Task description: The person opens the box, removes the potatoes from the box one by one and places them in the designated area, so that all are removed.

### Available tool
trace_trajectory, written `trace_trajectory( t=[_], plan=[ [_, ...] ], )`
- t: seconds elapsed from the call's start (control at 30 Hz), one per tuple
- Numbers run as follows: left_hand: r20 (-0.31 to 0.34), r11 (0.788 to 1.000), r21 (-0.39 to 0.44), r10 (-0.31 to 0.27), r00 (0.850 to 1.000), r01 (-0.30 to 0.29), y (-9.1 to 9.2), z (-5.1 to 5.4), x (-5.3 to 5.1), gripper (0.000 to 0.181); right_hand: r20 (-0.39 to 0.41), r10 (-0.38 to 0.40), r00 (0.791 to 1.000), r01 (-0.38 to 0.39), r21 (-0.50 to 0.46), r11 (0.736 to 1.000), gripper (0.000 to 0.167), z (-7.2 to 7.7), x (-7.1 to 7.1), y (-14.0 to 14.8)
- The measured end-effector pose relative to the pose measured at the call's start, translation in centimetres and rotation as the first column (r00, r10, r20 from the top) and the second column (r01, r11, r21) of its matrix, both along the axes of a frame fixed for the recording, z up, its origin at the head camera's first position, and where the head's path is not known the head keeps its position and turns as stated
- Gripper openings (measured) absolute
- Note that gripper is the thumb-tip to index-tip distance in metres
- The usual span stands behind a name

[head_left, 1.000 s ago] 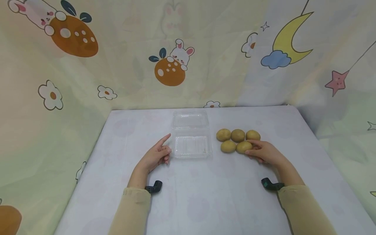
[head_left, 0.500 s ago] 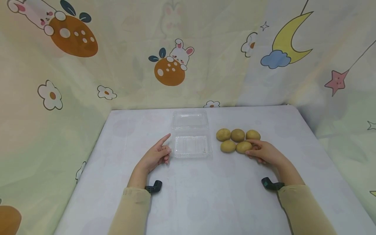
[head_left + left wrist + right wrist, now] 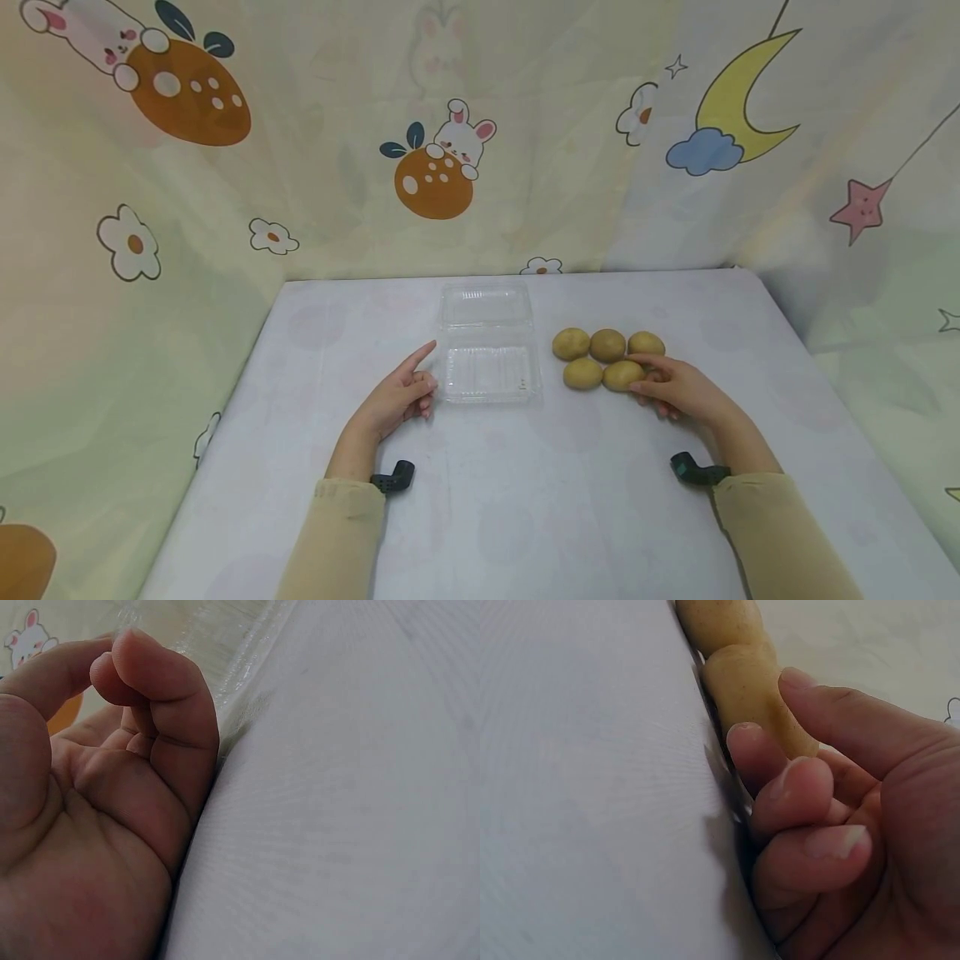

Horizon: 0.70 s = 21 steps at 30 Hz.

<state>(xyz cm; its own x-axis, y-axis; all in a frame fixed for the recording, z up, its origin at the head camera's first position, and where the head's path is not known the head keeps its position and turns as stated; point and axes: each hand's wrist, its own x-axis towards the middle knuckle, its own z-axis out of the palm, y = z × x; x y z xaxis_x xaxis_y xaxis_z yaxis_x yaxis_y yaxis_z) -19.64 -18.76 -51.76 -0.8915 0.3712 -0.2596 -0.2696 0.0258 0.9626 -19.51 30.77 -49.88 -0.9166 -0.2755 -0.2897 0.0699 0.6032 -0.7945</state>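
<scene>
A clear plastic clamshell box [image 3: 489,335] lies unfolded on the table, its lid towards the back. Just left of it is my left hand [image 3: 393,396], index finger stretched out and the other fingers loosely curled around nothing; whether it touches the box I cannot tell. Several potatoes stand in two rows right of the box. At the right end of the front row, my right hand [image 3: 678,390] has its thumb and index finger loosely about a potato [image 3: 622,376]. In the right wrist view the thumb tip lies beside that potato [image 3: 746,690], and the other fingers are relaxed.
The back row holds a left potato [image 3: 571,343], a darker potato [image 3: 607,345] and a right potato [image 3: 646,344]. Another potato [image 3: 582,374] sits front left. A printed curtain [image 3: 555,167] rises behind the white-covered table [image 3: 510,500].
My right hand has shifted very slightly to the right, its fingers looser about the front right potato, which has stayed in place. The left hand and the box have not moved.
</scene>
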Motion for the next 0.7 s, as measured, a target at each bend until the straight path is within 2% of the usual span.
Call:
trace_trajectory(
  t=[0.2,0.47,0.57,0.63,0.7],
  plan=[
    [-0.002,1.000,0.000,0.002,1.000,-0.002,0.1,0.1,0.0,0.069,-0.026,0.003,1.000,-0.004,-0.012,1.000,0.060,0.5,0.2,0.4],
    [-0.005,1.000,0.000,0.031,1.000,-0.031,0.2,-0.1,-0.1,0.066,-0.163,-0.039,0.986,0.051,0.068,0.996,0.054,2.5,0.5,1.5],
    [0.002,0.999,0.005,0.040,0.999,-0.040,0.2,0.0,-0.1,0.063,-0.236,-0.048,0.970,0.081,0.132,0.988,0.052,3.4,0.9,1.9],
    [0.016,0.997,-0.011,0.072,0.997,-0.071,0.2,0.2,-0.1,0.061,-0.291,-0.042,0.956,0.096,0.174,0.980,0.050,3.9,1.0,1.9],
    [0.004,0.992,-0.062,0.112,0.994,-0.111,0.4,0.6,-0.2,0.059,-0.352,-0.019,0.936,0.099,0.212,0.972,0.048,4.3,1.1,1.9]
  ],
)
